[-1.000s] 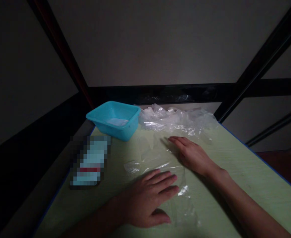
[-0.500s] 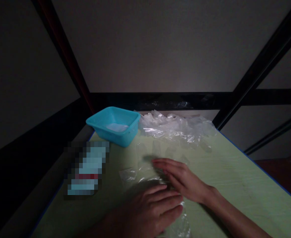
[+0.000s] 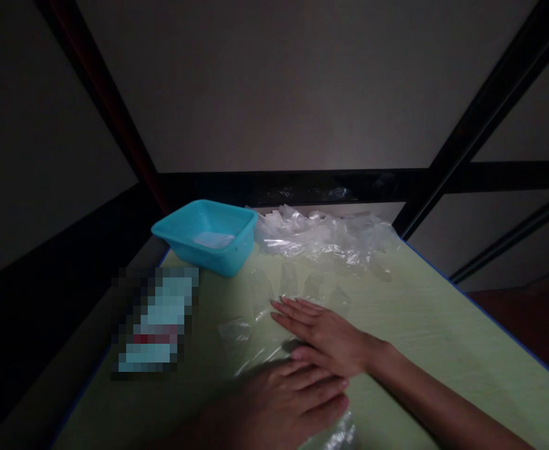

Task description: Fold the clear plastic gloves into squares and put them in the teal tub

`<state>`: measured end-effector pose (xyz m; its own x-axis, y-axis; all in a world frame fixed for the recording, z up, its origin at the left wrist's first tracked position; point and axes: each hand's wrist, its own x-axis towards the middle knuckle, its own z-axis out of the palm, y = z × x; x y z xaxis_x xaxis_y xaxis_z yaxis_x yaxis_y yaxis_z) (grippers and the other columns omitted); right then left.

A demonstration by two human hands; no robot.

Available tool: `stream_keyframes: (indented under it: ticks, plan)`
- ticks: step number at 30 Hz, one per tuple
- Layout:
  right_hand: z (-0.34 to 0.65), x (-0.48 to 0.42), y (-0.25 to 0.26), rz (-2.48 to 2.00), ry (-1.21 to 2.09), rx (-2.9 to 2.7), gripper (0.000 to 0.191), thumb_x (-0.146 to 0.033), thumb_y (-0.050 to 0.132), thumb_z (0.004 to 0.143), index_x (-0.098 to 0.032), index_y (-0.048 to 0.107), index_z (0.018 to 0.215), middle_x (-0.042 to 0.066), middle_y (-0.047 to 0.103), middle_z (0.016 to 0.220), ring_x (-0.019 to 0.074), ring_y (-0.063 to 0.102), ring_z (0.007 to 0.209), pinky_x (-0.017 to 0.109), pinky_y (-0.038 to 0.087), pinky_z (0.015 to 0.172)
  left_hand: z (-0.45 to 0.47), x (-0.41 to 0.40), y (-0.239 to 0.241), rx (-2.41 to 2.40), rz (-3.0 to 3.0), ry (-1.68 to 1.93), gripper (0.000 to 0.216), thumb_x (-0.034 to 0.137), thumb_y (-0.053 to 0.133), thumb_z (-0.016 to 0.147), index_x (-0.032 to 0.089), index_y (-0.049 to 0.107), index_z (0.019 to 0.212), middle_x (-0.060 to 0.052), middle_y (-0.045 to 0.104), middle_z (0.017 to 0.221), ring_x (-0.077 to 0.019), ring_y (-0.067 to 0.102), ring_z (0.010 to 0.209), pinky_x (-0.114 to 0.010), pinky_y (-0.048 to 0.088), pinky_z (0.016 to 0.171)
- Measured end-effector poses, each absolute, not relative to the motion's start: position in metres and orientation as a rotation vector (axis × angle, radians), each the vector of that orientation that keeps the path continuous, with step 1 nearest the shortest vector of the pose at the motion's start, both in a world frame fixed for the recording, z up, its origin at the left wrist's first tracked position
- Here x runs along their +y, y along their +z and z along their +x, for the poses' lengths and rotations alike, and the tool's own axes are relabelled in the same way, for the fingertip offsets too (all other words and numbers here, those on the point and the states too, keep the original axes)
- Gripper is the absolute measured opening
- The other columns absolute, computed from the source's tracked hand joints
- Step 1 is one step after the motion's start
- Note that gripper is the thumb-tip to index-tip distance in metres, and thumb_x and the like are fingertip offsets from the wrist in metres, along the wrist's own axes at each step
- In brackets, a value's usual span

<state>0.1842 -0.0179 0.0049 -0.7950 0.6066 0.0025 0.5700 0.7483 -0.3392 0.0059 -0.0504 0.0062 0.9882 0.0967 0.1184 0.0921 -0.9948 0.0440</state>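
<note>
A clear disposable plastic glove (image 3: 237,334) is spread on the pale green table, its finger parts pointing away from me and its thumb part to the left. My right hand (image 3: 318,331) lies flat across the glove's palm area, fingers stretched out to the left. Nearer to me, my left hand (image 3: 297,400) rests on the lower part of the glove with its fingers extended to the right. The left fingertips come close to the right thumb, and I cannot tell whether they touch. Crinkled clear plastic shows below the left fingers. Neither hand grips anything.
A blue plastic basin (image 3: 237,253) with something white inside stands at the table's back left. Beside it lies a heap of crumpled clear plastic gloves (image 3: 321,237). A pixelated flat object (image 3: 162,319) is on the left side. A wall rises behind the table (image 3: 443,337).
My right hand has come down flatter onto the glove and a little to the left, its fingers spreading. The left hand stays nearly in place. The whole view has shifted slightly.
</note>
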Motion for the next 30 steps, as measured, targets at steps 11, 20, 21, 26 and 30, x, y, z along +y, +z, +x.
stream_keyframes:
  ticks: [11,20,21,26,30]
  plan:
    - [0.224,0.020,-0.003,-1.144,0.336,-2.821,0.065,-0.050,0.025,0.093,-0.009,0.019,0.142,0.013,0.017,0.148,0.0201,0.008,0.137,0.041,0.014,0.112,0.002,-0.050,0.000,0.146,3.162,0.243,0.037,0.028,0.029,0.096,0.016,0.041,0.130,0.000,0.040,0.141,-0.0144,0.037,0.127,-0.029,0.029,0.102]
    - [0.233,0.027,-0.004,-1.081,0.469,-2.699,0.062,-0.051,0.031,0.091,-0.014,0.026,0.141,0.010,0.023,0.147,0.0192,0.014,0.137,0.044,0.013,0.112,0.001,-0.050,0.000,0.147,3.169,0.256,0.039,0.029,0.029,0.096,0.016,0.038,0.132,0.000,0.039,0.141,-0.0144,0.037,0.128,-0.029,0.028,0.103]
    - [0.234,0.027,-0.004,-1.080,0.519,-2.648,0.061,-0.052,0.031,0.091,-0.015,0.028,0.140,0.009,0.025,0.147,0.0195,0.016,0.136,0.044,0.015,0.112,0.001,-0.050,0.000,0.144,3.170,0.268,0.039,0.029,0.030,0.096,0.016,0.038,0.132,0.000,0.040,0.141,-0.0143,0.037,0.127,-0.029,0.028,0.103]
    - [0.251,0.028,0.004,-1.116,0.704,-1.944,0.062,-0.054,0.012,0.092,-0.019,0.035,0.137,0.010,0.039,0.141,0.0208,0.035,0.130,0.045,0.027,0.107,0.001,-0.048,-0.003,0.118,3.215,0.288,0.038,0.030,0.030,0.096,0.017,0.039,0.131,0.001,0.039,0.142,-0.0134,0.036,0.128,-0.027,0.026,0.103]
    - [0.268,0.013,0.017,-1.184,0.674,-1.923,0.055,-0.050,0.014,0.093,-0.024,0.041,0.134,0.005,0.042,0.139,0.0224,0.037,0.129,0.048,0.026,0.108,0.002,-0.047,-0.006,0.118,3.230,0.316,0.037,0.030,0.030,0.096,0.018,0.041,0.129,0.002,0.042,0.140,-0.0129,0.038,0.126,-0.026,0.027,0.102]
